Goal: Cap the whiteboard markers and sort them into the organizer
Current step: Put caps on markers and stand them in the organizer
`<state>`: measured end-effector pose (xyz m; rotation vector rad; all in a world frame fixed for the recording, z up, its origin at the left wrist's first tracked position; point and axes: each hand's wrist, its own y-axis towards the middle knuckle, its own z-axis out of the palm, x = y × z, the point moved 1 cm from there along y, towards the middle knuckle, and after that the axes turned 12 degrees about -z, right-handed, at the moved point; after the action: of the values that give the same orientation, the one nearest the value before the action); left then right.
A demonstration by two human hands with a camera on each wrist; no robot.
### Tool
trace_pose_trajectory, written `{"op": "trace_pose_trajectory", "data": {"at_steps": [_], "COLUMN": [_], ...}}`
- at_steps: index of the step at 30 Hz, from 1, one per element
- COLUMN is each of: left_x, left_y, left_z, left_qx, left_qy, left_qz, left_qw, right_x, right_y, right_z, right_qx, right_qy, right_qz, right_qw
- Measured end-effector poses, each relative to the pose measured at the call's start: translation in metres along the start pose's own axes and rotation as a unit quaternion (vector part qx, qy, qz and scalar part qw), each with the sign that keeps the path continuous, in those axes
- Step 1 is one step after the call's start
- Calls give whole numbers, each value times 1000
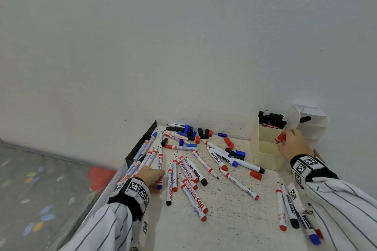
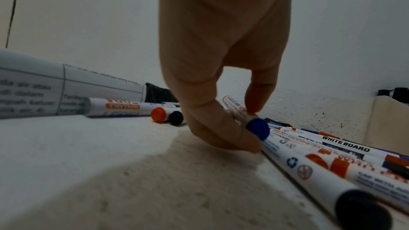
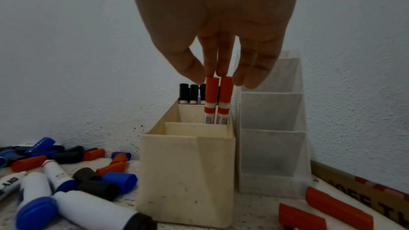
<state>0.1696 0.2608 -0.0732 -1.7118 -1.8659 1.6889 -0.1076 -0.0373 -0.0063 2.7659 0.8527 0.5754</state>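
Note:
Many whiteboard markers [image 1: 191,171] and loose caps [image 1: 204,133] lie scattered on the white tabletop. My left hand [image 1: 160,179] pinches a white marker with a blue end [image 2: 257,128] between thumb and fingertip, low on the table at the left. My right hand [image 1: 282,138] holds two red-capped markers [image 3: 211,93] by their cap tops. They stand upright in the middle compartment of the cream organizer [image 3: 188,172]. Its back compartment holds several black-capped markers [image 3: 190,93], and its front compartment looks empty.
A white tiered organizer [image 3: 272,111] stands right of the cream one against the wall. A black raised edge [image 1: 142,144] runs along the table's left side, with floor beyond. A cardboard box [image 3: 358,191] and several markers [image 1: 289,208] lie under my right forearm.

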Motion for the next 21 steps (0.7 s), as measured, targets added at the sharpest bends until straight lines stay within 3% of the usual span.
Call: {"op": "trace_pose_trajectory", "data": {"at_steps": [5,8,11,13,17,21], "left_x": [-1,-4,-6,-8,-17,-24], "left_y": [-8,-5,-2,-4,-5,3], "left_z": [2,5,12,16,21,24], "left_qx": [24,5,-11,-28,-94,-138], "left_qy": [-45,-56,-36,-16,30,35], "left_qz": [18,37,95,139,248,269], "left_qw": [999,998,995,990,964,953], "right_x": [4,10,22,32,51,70], "right_y": [-3,-8,-19,-25,-30,-28], "right_z": [2,3,3,8,24,41], "right_qx": [7,1,-79,-84,24,145], "right_qy": [24,43,47,68,129,155], "right_qz": [3,3,-60,-107,-132,-121], "right_qw": [1000,999,994,988,982,970]}}
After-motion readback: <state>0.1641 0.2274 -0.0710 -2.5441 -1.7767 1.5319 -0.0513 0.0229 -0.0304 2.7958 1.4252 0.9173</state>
